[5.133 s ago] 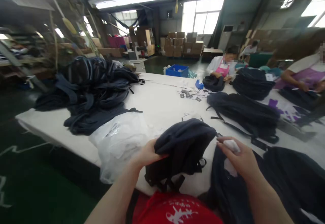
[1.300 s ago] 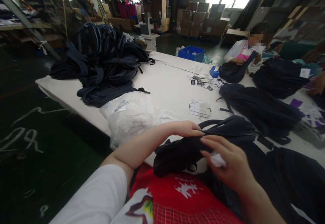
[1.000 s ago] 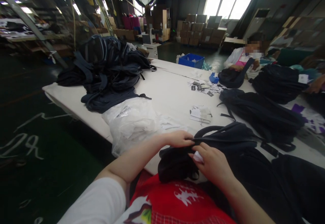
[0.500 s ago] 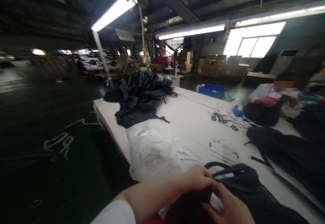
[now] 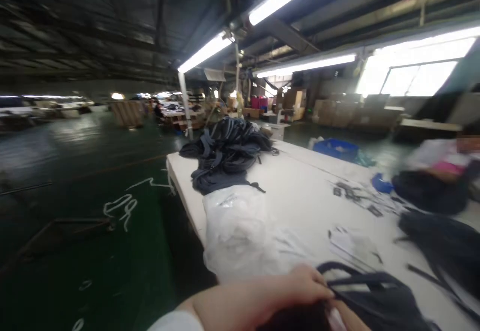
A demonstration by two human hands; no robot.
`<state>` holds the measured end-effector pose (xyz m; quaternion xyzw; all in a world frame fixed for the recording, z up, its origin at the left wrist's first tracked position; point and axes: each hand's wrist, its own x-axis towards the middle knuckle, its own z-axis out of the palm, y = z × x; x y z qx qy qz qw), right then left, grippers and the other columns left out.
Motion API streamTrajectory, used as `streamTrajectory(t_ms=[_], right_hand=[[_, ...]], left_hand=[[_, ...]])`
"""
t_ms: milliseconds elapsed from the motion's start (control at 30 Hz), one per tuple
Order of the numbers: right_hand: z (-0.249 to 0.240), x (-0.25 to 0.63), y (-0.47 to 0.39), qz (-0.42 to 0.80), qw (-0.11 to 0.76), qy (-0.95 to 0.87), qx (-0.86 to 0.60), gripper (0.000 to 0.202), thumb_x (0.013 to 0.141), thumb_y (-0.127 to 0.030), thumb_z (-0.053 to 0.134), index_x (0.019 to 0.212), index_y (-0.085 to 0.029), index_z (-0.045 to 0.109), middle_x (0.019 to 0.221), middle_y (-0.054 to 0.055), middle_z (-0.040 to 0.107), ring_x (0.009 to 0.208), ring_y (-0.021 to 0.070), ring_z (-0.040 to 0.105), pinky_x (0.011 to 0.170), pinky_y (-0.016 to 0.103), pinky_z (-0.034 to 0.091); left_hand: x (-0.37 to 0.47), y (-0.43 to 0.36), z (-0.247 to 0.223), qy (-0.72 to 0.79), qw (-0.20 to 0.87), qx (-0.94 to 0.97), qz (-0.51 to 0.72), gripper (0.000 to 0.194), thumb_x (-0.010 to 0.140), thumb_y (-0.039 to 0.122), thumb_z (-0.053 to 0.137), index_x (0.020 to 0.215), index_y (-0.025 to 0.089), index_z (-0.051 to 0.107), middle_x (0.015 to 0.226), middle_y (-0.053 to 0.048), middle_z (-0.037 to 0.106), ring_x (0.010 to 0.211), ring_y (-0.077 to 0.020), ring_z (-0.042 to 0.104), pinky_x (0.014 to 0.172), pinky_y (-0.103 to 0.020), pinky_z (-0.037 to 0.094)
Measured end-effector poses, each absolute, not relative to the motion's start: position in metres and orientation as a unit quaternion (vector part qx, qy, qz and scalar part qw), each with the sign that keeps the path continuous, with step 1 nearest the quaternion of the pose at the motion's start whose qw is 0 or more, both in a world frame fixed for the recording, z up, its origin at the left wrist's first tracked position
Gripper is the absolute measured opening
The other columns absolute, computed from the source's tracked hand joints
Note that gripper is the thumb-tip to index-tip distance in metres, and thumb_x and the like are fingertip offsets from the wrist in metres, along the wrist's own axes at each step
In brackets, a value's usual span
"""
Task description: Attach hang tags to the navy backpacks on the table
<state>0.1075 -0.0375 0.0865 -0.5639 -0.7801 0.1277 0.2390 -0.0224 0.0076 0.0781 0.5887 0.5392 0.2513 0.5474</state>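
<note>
My left hand is closed at the lower middle, its fingers bent against dark fabric below. My right hand touches it at the bottom edge, mostly cut off, with a small whitish piece beside its fingers; its grip is unclear. Just beyond the left forearm lies a clear plastic bag. A dark bag with straps rests on the white table to the right of my hands.
Dark strapped bags are heaped at the table's far left. Tags and a blue item lie at right, near more dark bags. A blue bin stands beyond. A person's arm is at far right.
The view has swung left and up, so the table and bags appear farther right and lower. My hands remain together, with the right hand now more cut off by the bottom edge.
</note>
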Motion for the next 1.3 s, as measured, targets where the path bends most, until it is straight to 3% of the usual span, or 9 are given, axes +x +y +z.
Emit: streamTrajectory(t_ms=[100,233,333,467,600,733,867,1133,1300], right_hand=[[0.104,0.133,-0.075,0.124,0.222,-0.765,-0.592,0.033,0.079,-0.020,0.045,0.106,-0.031,0.061,0.098,0.004,0.072,0.089,0.0235,0.068,0.074,0.034,0.048],[0.124,0.121,-0.085,0.084,0.208,-0.778,-0.587,0.017,0.079,-0.015,0.048,0.086,-0.022,0.062,0.080,0.003,0.068,0.076,0.0197,0.064,0.066,0.028,0.039],[0.127,0.114,-0.085,0.097,0.216,-0.779,-0.581,0.018,0.080,-0.014,0.048,0.086,-0.020,0.063,0.081,0.004,0.067,0.075,0.0190,0.062,0.068,0.028,0.038],[0.131,0.121,-0.081,0.209,0.225,-0.794,-0.524,0.023,0.077,-0.016,0.052,0.094,-0.023,0.065,0.093,0.003,0.068,0.084,0.0181,0.063,0.075,0.027,0.042],[0.135,0.120,-0.074,0.187,0.206,-0.735,-0.618,0.014,0.078,-0.021,0.053,0.090,-0.020,0.061,0.085,0.004,0.067,0.080,0.0202,0.064,0.070,0.028,0.041],[0.138,0.104,-0.072,0.129,0.119,-0.722,-0.669,0.028,0.080,-0.024,0.051,0.105,-0.016,0.060,0.093,0.010,0.070,0.083,0.0263,0.067,0.070,0.033,0.042],[0.140,0.093,-0.072,0.101,0.057,-0.728,-0.675,0.031,0.085,-0.025,0.046,0.108,-0.012,0.061,0.094,0.015,0.070,0.082,0.0286,0.068,0.066,0.034,0.043],[0.135,0.117,-0.071,0.127,0.090,-0.767,-0.623,0.023,0.090,-0.021,0.041,0.095,-0.018,0.063,0.092,0.006,0.071,0.082,0.0188,0.066,0.070,0.028,0.038],[0.133,0.136,-0.077,0.077,0.126,-0.711,-0.688,0.026,0.094,-0.025,0.038,0.082,-0.020,0.061,0.082,0.004,0.070,0.076,0.0156,0.064,0.065,0.027,0.034]], left_hand=[[-0.022,0.006,0.098,0.505,0.618,0.539,0.271,0.019,0.063,0.035,0.069,0.066,0.017,0.068,0.057,0.003,0.058,0.055,-0.0120,0.050,0.059,-0.026,0.043],[-0.019,0.013,0.101,0.476,0.674,0.497,0.267,0.026,0.061,0.038,0.074,0.063,0.015,0.062,0.052,0.005,0.054,0.051,-0.0084,0.045,0.054,-0.023,0.037],[-0.020,0.012,0.098,0.465,0.691,0.480,0.275,0.028,0.061,0.038,0.075,0.062,0.015,0.059,0.050,0.006,0.052,0.049,-0.0078,0.045,0.053,-0.022,0.035],[-0.021,0.012,0.094,0.462,0.691,0.480,0.282,0.032,0.059,0.041,0.076,0.063,0.015,0.058,0.050,0.006,0.052,0.048,-0.0076,0.044,0.051,-0.022,0.033],[-0.019,0.012,0.092,0.462,0.682,0.492,0.282,0.028,0.062,0.040,0.071,0.064,0.015,0.057,0.053,0.005,0.053,0.052,-0.0095,0.046,0.054,-0.023,0.035],[-0.016,0.010,0.095,0.478,0.595,0.582,0.280,0.021,0.069,0.035,0.064,0.061,0.016,0.056,0.056,0.005,0.051,0.056,-0.0102,0.045,0.057,-0.023,0.035],[-0.016,0.008,0.098,0.483,0.491,0.675,0.265,0.021,0.075,0.035,0.057,0.063,0.017,0.058,0.060,0.003,0.054,0.062,-0.0127,0.048,0.060,-0.024,0.036],[-0.021,0.004,0.102,0.465,0.458,0.717,0.245,0.028,0.081,0.039,0.050,0.064,0.018,0.057,0.059,0.003,0.052,0.060,-0.0133,0.048,0.058,-0.025,0.034],[-0.020,-0.004,0.109,0.455,0.385,0.766,0.241,0.039,0.089,0.045,0.043,0.062,0.019,0.052,0.060,0.001,0.054,0.061,-0.0143,0.049,0.059,-0.026,0.033]])
